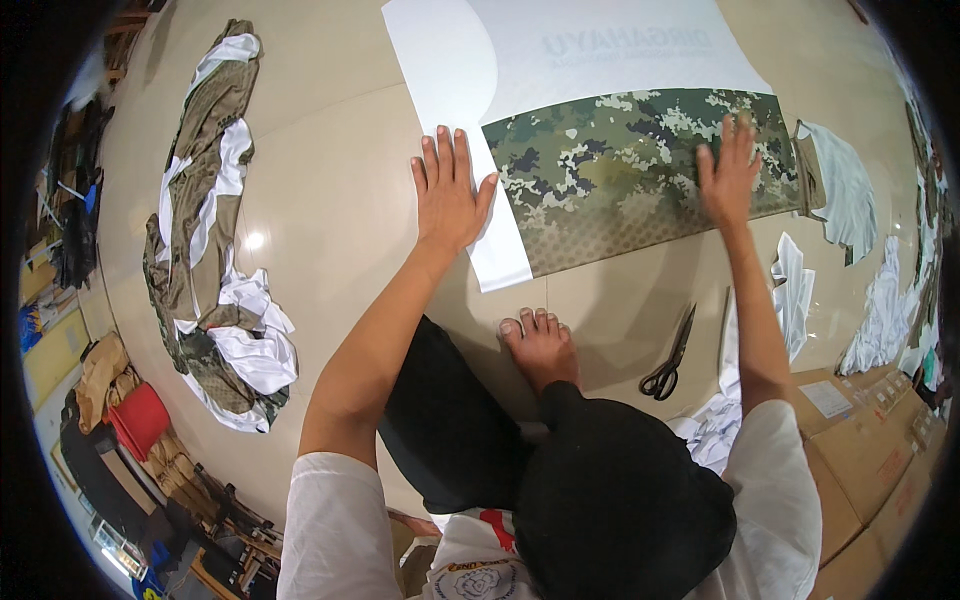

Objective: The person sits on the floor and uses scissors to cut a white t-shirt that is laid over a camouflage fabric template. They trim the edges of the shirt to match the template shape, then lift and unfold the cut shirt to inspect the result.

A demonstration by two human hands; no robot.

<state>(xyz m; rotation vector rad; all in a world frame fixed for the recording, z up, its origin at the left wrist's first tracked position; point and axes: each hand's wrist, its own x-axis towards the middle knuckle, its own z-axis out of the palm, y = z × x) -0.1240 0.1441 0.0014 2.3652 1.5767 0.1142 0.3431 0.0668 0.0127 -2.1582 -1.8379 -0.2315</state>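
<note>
Camouflage-printed fabric (620,180) lies flat on the tiled floor (330,150), its white strip (503,255) under the left hand (452,205) — fingers spread, gripping nothing. The blurred right hand (730,180) has fingers parted over the print, likewise without a grip. Scissors (678,357) lie right of the bare foot (545,350); a crumpled fabric heap (235,150) lines the floor's left side — cardboard boxes (835,450) its right.
</note>
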